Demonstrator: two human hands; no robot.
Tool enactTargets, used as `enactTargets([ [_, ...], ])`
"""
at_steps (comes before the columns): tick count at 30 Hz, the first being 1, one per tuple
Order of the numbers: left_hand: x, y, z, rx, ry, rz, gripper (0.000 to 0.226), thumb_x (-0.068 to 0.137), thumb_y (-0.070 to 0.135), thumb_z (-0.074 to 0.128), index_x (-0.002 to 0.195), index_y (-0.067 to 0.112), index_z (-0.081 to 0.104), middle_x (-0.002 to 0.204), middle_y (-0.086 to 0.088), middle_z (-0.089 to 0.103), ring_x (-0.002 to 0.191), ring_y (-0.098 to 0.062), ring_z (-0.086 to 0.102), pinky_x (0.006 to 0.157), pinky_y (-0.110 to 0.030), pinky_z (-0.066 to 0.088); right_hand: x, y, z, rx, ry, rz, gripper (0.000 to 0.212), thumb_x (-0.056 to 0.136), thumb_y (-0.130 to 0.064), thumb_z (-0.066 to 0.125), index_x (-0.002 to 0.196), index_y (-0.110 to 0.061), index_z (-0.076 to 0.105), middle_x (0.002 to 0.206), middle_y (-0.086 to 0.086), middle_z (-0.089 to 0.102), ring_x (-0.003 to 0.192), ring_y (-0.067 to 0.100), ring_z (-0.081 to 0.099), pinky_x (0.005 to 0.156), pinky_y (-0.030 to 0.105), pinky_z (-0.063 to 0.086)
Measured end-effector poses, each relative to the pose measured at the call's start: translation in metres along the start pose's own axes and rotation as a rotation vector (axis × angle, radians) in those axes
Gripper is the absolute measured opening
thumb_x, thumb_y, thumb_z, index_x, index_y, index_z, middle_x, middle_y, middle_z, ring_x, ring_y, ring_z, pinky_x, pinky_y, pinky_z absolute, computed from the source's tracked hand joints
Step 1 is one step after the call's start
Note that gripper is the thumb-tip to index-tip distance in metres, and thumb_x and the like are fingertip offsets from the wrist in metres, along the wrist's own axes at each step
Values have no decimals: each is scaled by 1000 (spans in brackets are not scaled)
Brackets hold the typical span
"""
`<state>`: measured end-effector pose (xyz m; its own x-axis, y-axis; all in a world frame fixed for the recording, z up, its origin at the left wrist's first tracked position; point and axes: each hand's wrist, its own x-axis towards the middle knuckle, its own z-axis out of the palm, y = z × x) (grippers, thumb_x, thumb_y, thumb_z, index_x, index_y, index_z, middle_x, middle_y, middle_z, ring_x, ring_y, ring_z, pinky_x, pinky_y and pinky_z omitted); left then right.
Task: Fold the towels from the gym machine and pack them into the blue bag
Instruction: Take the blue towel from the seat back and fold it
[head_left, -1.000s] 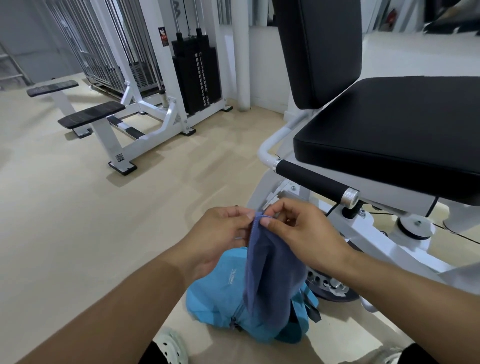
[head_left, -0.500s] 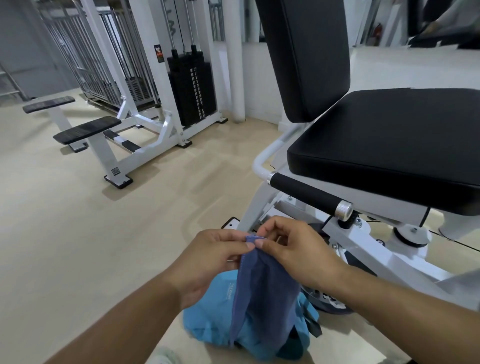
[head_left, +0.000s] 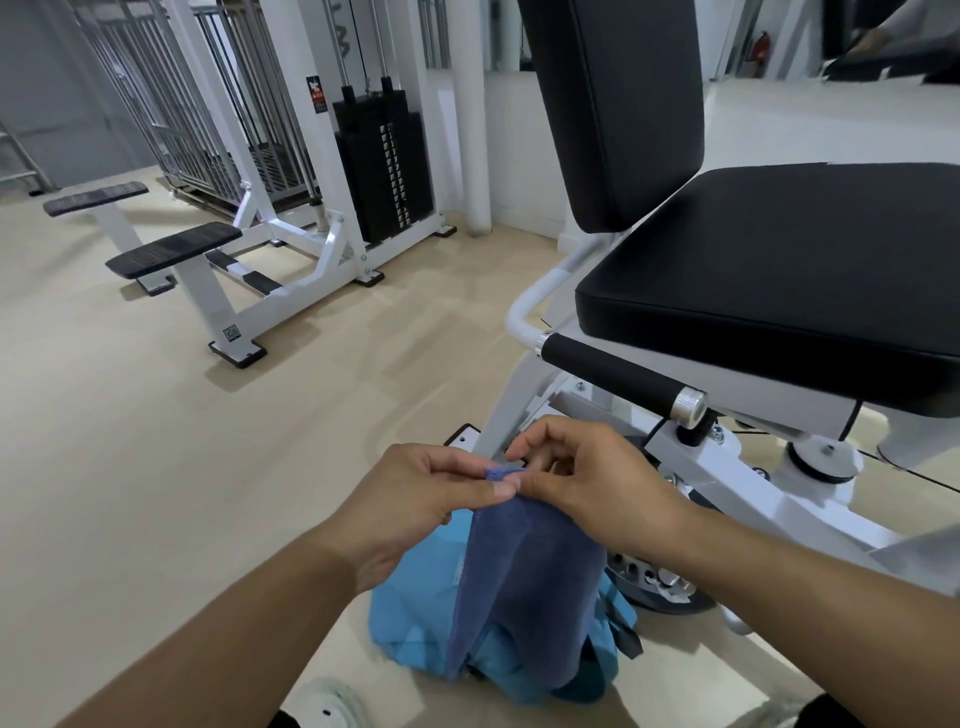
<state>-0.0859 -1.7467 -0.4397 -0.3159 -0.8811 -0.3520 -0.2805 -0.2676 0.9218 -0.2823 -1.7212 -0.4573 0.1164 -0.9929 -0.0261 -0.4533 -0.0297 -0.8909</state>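
Note:
A dark blue towel (head_left: 524, 582) hangs folded lengthwise from my two hands, low in the middle of the view. My left hand (head_left: 415, 499) pinches its top edge between thumb and fingers. My right hand (head_left: 587, 473) pinches the same top edge right beside it, fingertips touching the left thumb. Directly below, a light blue bag (head_left: 415, 608) lies crumpled on the floor, partly hidden behind the hanging towel, whose lower end reaches down to it. The gym machine's black seat (head_left: 769, 291) stands at the right with nothing on it.
The machine's white frame and black-padded handle (head_left: 618, 374) are just right of my hands. A white weight-stack machine with black foot pads (head_left: 176, 249) stands at the back left. Beige floor stretches to the left. A white shoe (head_left: 327, 706) shows at the bottom edge.
Both hands have lowered the towel, so its lower end now reaches the bag. My view has tipped slightly; the machines have not moved.

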Motion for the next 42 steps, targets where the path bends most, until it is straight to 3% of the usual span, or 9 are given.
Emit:
enactTargets([
  [4, 1, -1, 0, 25, -5, 18, 16, 76, 14, 84, 92, 8, 82, 90, -5, 80, 66, 7, 64, 55, -4, 41, -1, -1, -1, -39, -34, 17, 14, 86, -34, 79, 94, -30, 69, 81, -5, 74, 78, 25, 68, 70, 37, 53],
  [8, 2, -3, -4, 78, -4, 24, 14, 79, 19, 83, 91, 12, 82, 93, 0, 80, 78, 4, 66, 68, -11, 44, -2, 2, 0, -42, -67, 23, 19, 83, -35, 83, 94, -29, 69, 81, -5, 75, 80, 24, 69, 71, 37, 53],
  [11, 5, -3, -9, 46, 93, 53, 13, 79, 18, 83, 89, 9, 80, 94, -5, 80, 80, -2, 67, 75, -18, 47, -1, 10, 1, -124, -98, 12, 19, 81, -35, 83, 91, -29, 68, 81, -3, 73, 76, 19, 69, 74, 38, 55],
  [14, 7, 1, -17, 81, 234, 134, 5, 79, 12, 83, 83, 11, 79, 84, -5, 79, 71, -2, 68, 66, -11, 51, -1, 18, 5, -238, -120, 27, 22, 80, -37, 83, 84, -27, 65, 77, -5, 70, 63, 6, 59, 68, 33, 52],
  [18, 13, -1, -32, 251, 411, 228, 8, 79, 14, 84, 75, 20, 79, 74, 1, 77, 67, -2, 67, 65, -11, 49, -4, 20, 12, -318, -223, 18, 29, 78, -46, 82, 81, -24, 63, 85, -4, 70, 79, 9, 64, 75, 33, 52],
  [26, 21, -7, -64, 247, 637, 185, 5, 70, 44, 74, 75, 42, 74, 76, 17, 74, 85, -13, 72, 88, -48, 58, -12, 20, 23, -434, -317, -45, 16, 85, -21, 69, 93, -29, 57, 96, -10, 67, 93, 11, 62, 83, 36, 54],
  [31, 26, -14, -80, 231, 676, 148, 6, 69, 43, 72, 74, 39, 72, 79, 14, 74, 85, -16, 72, 88, -50, 57, -14, 26, 18, -779, -354, -61, 12, 87, -28, 63, 91, -25, 52, 81, -6, 57, 80, 20, 55, 61, 27, 40],
  [34, 29, -20, -91, 234, 701, 125, 5, 76, 35, 76, 73, 32, 72, 77, 13, 73, 84, -17, 70, 89, -51, 56, -15, 27, 13, -906, -374, -1, 11, 91, -26, 60, 100, -24, 55, 86, -6, 56, 89, 22, 57, 60, 24, 26],
  [42, 38, -31, -97, 248, 659, 98, 9, 81, 24, 80, 75, 25, 74, 77, 4, 72, 84, -21, 68, 89, -48, 57, -4, 44, 8, -838, -179, 257, 34, 95, -31, 62, 123, -21, 46, 108, 5, 67, 99, 29, 64, 83, 42, 54],
])
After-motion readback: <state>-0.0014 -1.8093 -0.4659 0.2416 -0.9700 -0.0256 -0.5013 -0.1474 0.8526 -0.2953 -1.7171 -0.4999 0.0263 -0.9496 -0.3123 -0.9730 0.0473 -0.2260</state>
